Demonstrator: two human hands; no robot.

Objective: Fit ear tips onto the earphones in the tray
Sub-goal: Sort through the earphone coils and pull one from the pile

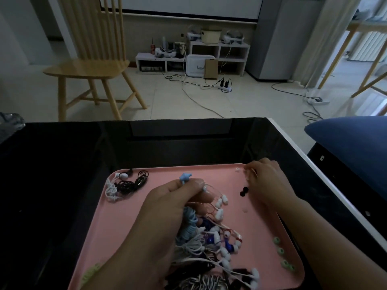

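The pink tray (134, 218) rests on the dark table (62, 164), its long axis running from the person toward the far edge. A tangled pile of earphones (211, 243) fills the near centre of the tray; a second, smaller bundle (123, 185) lies in the far-left corner.

The left hand (167, 208) grips a light-blue earphone (185, 177) — fingers curled round its cable, the bud raised above the knuckles. The bud appears to point up and away from the person, with its coiled cable trailing down toward the pile.

The right hand (266, 181) reaches to the far-right corner of the tray, fingertips closing near a small white ear tip (238, 169); whether the tip is pinched cannot be determined. Two black ear tips (244, 191) lie just beside that hand, and green ear tips (280, 251) sit along the right rim.

Procedure, as judged: select a tip, turn its open bore toward the nozzle, align both axes, then press and twist — keep the left grip steady near the bud so the cable does not flex.
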